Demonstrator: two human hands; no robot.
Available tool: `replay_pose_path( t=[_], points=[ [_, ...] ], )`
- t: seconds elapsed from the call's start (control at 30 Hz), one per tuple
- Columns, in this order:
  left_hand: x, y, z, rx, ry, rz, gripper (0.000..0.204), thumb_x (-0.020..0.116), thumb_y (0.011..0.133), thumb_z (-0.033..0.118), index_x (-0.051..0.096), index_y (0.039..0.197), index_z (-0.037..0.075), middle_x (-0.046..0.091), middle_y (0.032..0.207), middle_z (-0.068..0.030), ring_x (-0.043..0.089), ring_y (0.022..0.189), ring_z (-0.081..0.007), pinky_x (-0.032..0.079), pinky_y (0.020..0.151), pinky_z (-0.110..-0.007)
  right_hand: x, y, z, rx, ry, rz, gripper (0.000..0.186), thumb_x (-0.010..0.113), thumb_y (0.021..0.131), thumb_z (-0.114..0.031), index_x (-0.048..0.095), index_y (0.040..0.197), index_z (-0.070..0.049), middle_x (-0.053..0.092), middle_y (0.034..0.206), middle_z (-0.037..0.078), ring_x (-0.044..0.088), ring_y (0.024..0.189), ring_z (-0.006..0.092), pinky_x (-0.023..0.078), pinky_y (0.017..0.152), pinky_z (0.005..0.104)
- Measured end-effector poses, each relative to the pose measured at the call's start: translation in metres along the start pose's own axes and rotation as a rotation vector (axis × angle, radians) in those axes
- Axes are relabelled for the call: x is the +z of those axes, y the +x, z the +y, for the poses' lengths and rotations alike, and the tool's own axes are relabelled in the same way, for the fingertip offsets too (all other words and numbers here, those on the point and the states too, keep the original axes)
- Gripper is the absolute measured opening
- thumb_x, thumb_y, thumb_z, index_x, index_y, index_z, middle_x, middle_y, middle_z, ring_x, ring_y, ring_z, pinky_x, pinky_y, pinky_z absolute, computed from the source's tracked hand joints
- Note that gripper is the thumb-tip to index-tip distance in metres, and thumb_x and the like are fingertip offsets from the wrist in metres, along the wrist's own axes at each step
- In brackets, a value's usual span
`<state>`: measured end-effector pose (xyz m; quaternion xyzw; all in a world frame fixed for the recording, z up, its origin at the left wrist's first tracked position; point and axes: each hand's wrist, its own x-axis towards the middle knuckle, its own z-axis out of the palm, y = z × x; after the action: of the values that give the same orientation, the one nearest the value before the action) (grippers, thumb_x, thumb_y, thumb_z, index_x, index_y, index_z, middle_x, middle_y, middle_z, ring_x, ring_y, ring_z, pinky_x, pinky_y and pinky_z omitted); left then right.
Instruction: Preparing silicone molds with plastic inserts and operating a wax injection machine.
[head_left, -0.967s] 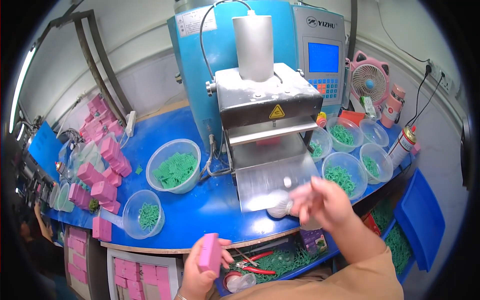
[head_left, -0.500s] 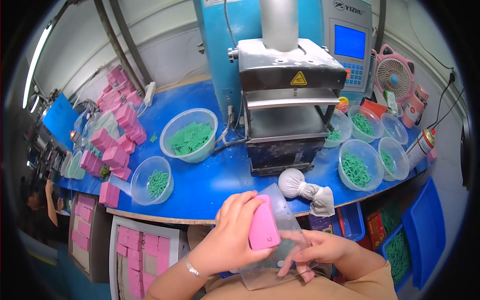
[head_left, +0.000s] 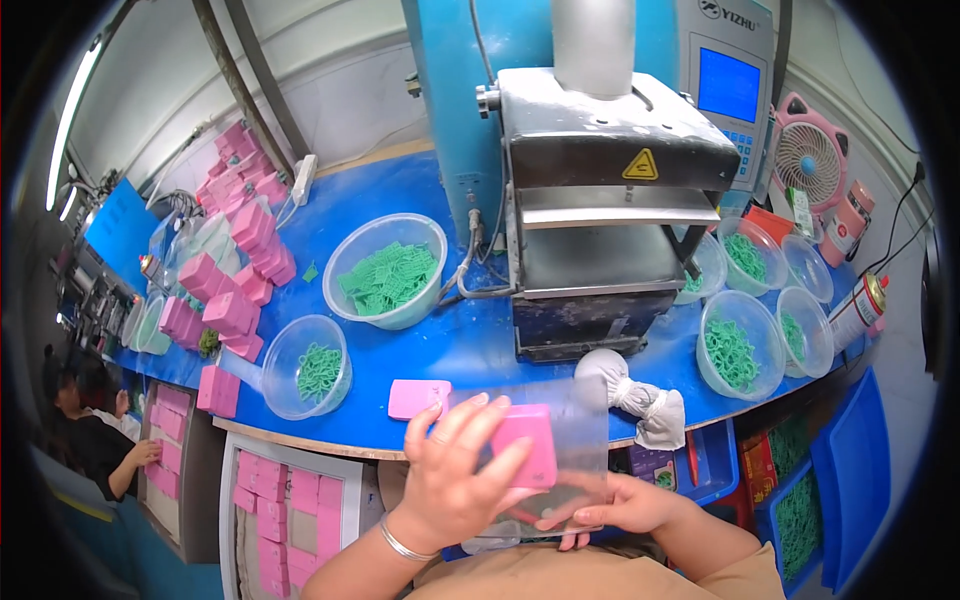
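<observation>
My left hand (head_left: 455, 475) is closed round a pink rubber-like block (head_left: 525, 447) with rounded corners, which lies against a clear plastic sheet (head_left: 575, 420). My right hand (head_left: 630, 505) grips the sheet by its lower right part, some fingers showing through it. The sheet is tilted above the bench's front edge. Just beyond my left fingertips, a second pink block (head_left: 418, 398) rests on the blue bench top. A white cloth pouch, tied at the middle (head_left: 635, 398), lies past the sheet's right edge.
A press machine (head_left: 610, 250) stands ahead. Bowls of green rubbery pieces flank it, including a large bowl (head_left: 385, 270) and a right-hand bowl (head_left: 740, 350). Pink block stacks (head_left: 230, 310) rise at the left. A spray can (head_left: 858, 310) stands right. Another person (head_left: 100, 440) is far left.
A pink block now lies on the bench by my left hand. The sheet has shifted, and the head view has moved slightly. At far left, the person's arm has come down to the pink blocks.
</observation>
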<state>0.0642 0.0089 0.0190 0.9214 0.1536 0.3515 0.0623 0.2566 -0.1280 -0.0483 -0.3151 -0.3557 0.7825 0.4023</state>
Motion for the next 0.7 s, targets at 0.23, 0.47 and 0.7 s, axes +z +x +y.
replay_pose_path(
  t=[0.23,0.47,0.7],
  points=[
    [0.005,-0.014,0.000,0.096,-0.014,0.132,0.041,0.074,0.067,0.037,0.058,0.103,0.025,0.044,0.117,-0.0093,0.042,0.111,-0.0308,0.038,0.092,-0.052,-0.001,0.005,0.012,0.007,-0.134,-0.028,0.039,0.045,0.093,-0.013,0.036,0.130,-0.004,0.052,0.121,0.012,0.057,0.096,0.0150,0.046,0.078,0.0257],
    [0.010,-0.016,-0.002,0.168,-0.030,0.216,0.041,0.070,0.070,0.043,0.059,0.105,0.023,0.043,0.120,-0.0119,0.040,0.112,-0.0336,0.035,0.094,-0.053,0.003,0.002,0.004,-0.021,-0.232,-0.005,0.040,0.046,0.092,-0.011,0.037,0.130,-0.004,0.057,0.114,0.012,0.058,0.091,0.0141,0.046,0.074,0.0253],
    [0.007,-0.019,-0.034,-0.363,0.012,0.052,0.066,0.058,0.079,0.046,0.042,0.125,0.001,0.035,0.130,-0.0246,0.027,0.124,-0.0434,0.018,0.102,-0.055,0.021,-0.036,-0.047,-0.126,0.323,0.027,0.057,0.043,0.088,-0.004,0.015,0.137,0.005,0.057,0.102,0.031,0.063,0.065,0.0222,0.045,0.050,0.0215]
  ],
)
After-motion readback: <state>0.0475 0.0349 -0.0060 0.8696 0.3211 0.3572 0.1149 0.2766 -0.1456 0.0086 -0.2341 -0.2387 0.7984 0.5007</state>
